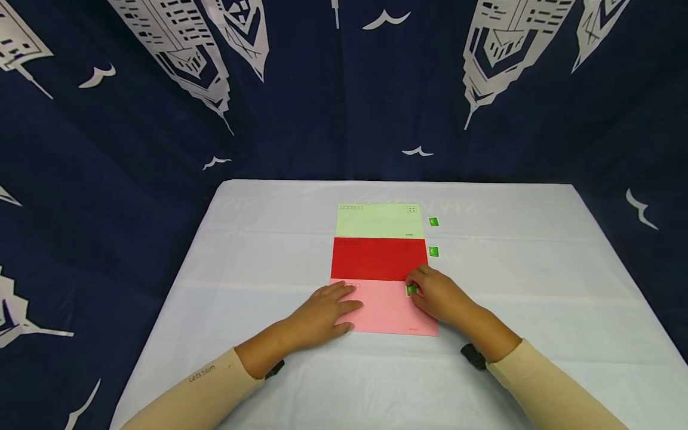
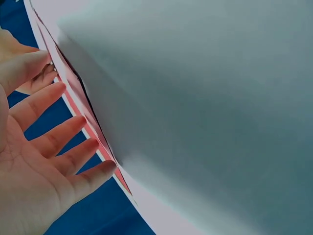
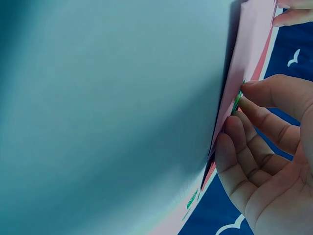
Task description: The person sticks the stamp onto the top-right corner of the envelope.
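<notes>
A pink envelope (image 1: 387,313) lies nearest the person on the white table. My left hand (image 1: 322,313) rests with spread fingers on its left side; in the left wrist view those fingers reach straight to the paper. At the envelope's upper right corner, my right hand (image 1: 442,295) pinches a small green stamp (image 1: 411,290) between thumb and forefinger. The right wrist view shows this stamp (image 3: 236,104) edge-on, close against the pink paper. Its other fingers are curled near the envelope surface. Part of the stamp is hidden by the fingertips.
Beyond the pink envelope lie a red envelope (image 1: 376,258) and a light green envelope (image 1: 376,221), in a column. Two more green stamps, a nearer one (image 1: 433,251) and a farther one (image 1: 433,221), lie right of them. Dark blue patterned cloth (image 1: 344,119) hangs behind the table.
</notes>
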`<control>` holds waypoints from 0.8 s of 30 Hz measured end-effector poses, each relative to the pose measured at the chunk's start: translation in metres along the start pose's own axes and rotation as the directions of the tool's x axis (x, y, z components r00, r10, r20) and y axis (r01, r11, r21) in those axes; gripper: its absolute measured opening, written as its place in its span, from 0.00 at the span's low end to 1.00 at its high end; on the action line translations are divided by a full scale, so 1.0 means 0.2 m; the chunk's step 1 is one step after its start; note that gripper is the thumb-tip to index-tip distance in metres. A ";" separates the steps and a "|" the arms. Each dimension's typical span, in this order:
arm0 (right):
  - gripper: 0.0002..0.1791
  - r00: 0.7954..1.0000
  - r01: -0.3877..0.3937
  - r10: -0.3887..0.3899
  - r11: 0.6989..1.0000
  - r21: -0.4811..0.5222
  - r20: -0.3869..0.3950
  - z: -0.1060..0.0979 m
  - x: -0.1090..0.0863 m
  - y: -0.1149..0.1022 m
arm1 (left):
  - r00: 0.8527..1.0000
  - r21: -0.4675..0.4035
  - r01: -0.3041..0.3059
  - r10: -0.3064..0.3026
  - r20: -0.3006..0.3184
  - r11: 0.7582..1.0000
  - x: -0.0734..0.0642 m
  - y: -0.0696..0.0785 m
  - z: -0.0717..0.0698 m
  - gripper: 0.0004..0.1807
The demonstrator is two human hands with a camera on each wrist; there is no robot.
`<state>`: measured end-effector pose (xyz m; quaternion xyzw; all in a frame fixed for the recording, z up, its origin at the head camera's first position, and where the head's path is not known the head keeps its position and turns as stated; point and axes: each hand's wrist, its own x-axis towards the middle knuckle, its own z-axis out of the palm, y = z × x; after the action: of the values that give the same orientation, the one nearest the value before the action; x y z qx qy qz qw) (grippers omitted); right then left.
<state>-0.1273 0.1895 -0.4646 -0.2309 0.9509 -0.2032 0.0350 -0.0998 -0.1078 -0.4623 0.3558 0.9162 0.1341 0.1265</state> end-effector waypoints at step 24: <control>0.08 0.996 -0.060 0.066 0.993 0.103 -0.065 -0.05 -0.03 0.00 | 0.994 -0.123 0.040 -0.052 -0.095 0.992 0.06 -0.03 -0.20 0.27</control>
<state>-0.1240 0.1966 -0.4555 -0.1917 0.9468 -0.2577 0.0208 -0.1246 -0.1096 -0.4292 0.3193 0.9194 0.2038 0.1058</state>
